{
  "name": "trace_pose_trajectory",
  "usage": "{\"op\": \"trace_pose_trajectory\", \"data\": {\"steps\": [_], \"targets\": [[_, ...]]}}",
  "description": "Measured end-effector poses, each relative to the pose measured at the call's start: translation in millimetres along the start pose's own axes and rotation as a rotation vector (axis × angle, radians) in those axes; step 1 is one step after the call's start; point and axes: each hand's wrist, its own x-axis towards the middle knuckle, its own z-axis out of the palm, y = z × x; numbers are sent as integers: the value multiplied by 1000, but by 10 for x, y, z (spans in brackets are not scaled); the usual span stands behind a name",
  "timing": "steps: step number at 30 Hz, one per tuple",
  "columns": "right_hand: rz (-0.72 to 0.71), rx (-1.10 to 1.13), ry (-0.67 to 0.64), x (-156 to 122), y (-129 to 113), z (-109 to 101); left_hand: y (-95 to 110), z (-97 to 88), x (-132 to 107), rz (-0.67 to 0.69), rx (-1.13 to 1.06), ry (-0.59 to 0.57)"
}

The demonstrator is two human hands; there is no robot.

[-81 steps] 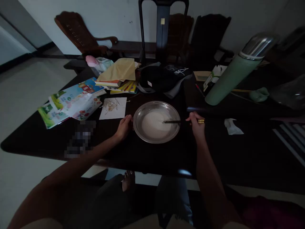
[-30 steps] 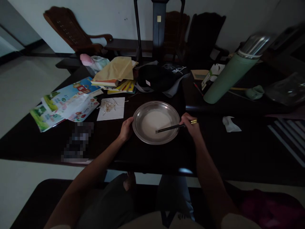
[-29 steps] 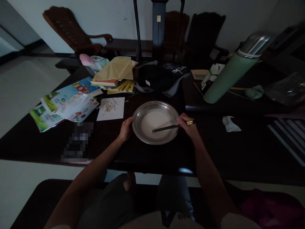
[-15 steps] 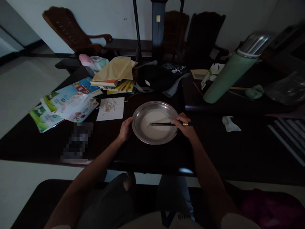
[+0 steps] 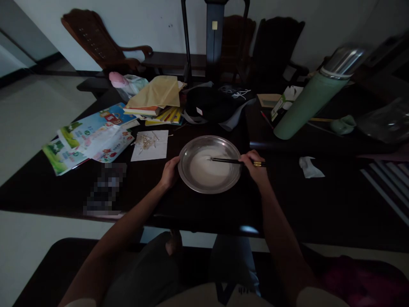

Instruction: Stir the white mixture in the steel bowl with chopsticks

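Note:
A round stainless steel basin [image 5: 184, 181] stands on the dark table, with a whitish, milky liquid [image 5: 207, 170] in its bottom. My left hand [image 5: 170, 172] grips the basin's left rim, thumb up at the edge; its other fingers are partly hidden. Over the right rim, my right hand [image 5: 254, 164] is closed around a pair of dark chopsticks [image 5: 228, 160] with gold bands near the back ends. They lie almost level, pointing left, their tips in the liquid near the basin's middle.
Cotton swabs [image 5: 147, 143] lie on a white paper [image 5: 159, 149] left of the basin. Behind are stacked books and envelopes [image 5: 156, 94] and a black bag [image 5: 211, 104]. A green thermos [image 5: 309, 106] stands at right, near a crumpled tissue [image 5: 309, 167]. Printed packaging [image 5: 86, 132] lies at left.
My right hand has shifted right and slightly up, carrying the chopsticks; their tips have moved right and farther from me in the liquid. My left hand stays on the rim.

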Motion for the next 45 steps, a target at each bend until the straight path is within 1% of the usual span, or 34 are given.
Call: {"op": "trace_pose_trajectory", "data": {"steps": [1,2,3,4,7,8,9,10,13,14,15,16,18,19,20,21,24,25,26,27,30,31,32,33,35,36,37,38,39,42,43,44,45], "targets": [[12,16,66,4,15,-23,1,-1,0,1,1,0],[22,42,105,4,22,-44,2,-2,0,1,2,1],[27,69,104,3,21,-57,4,-3,1,1,4,3],[27,90,63,-1,12,-59,5,-3,1,2,5,5],[-7,79,-156,-8,-33,-11,7,-5,2,11,1,2],[-19,59,-192,-7,-40,7,7,-4,1,13,-1,-4],[-26,41,-189,-4,-39,17,7,-4,0,13,-2,-9],[-24,28,-145,0,-30,18,7,-3,-1,12,-3,-12],[-1,62,63,4,12,-21,5,0,-3,6,-3,-7],[6,91,91,1,20,-32,4,0,-3,5,-3,-7],[8,116,79,-2,21,-36,4,0,-3,7,-2,-8],[2,129,28,-6,15,-29,4,-1,-2,8,-1,-12],[-19,108,-125,-9,-6,4,4,-3,0,13,1,-17],[-31,81,-177,-7,-14,22,4,-5,1,13,2,-17],[-42,56,-195,-4,-16,33,4,-6,1,14,3,-16],[-47,35,-171,1,-13,34,4,-6,1,14,3,-16],[-21,30,30,8,15,-14,4,-5,-2,9,-2,-20],[-8,45,72,8,20,-33,4,-5,-2,7,-3,-20],[0,59,80,6,19,-45,3,-6,-2,7,-4,-19],[-2,69,45,4,12,-46,2,-8,-1,5,-3,-16],[-56,39,-161,9,-22,4,-4,-18,6,3,2,-11],[-70,18,-189,15,-26,22,-7,-21,10,3,1,-15],[-75,0,-179,22,-25,32,-10,-23,13,3,-1,-19],[-68,-10,-132,28,-16,31,-12,-24,15,4,-4,-22],[-40,7,5,34,11,1,-12,-19,16,7,-16,-19],[-28,31,57,33,23,-18,-11,-15,15,6,-20,-17],[-19,57,79,28,30,-32,-9,-10,14,5,-21,-17],[-14,79,67,22,31,-36,-6,-6,12,2,-20,-19],[-17,89,20,16,26,-29,-4,-3,11,1,-15,-21],[-53,45,-164,8,0,35,-2,-3,13,7,2,-10],[-63,21,-180,11,-5,51,-4,-6,15,12,5,-5],[-67,1,-161,15,-5,57,-6,-10,17,15,7,-4],[-65,-12,-113,21,-1,51,-7,-14,19,16,6,-7]]}}
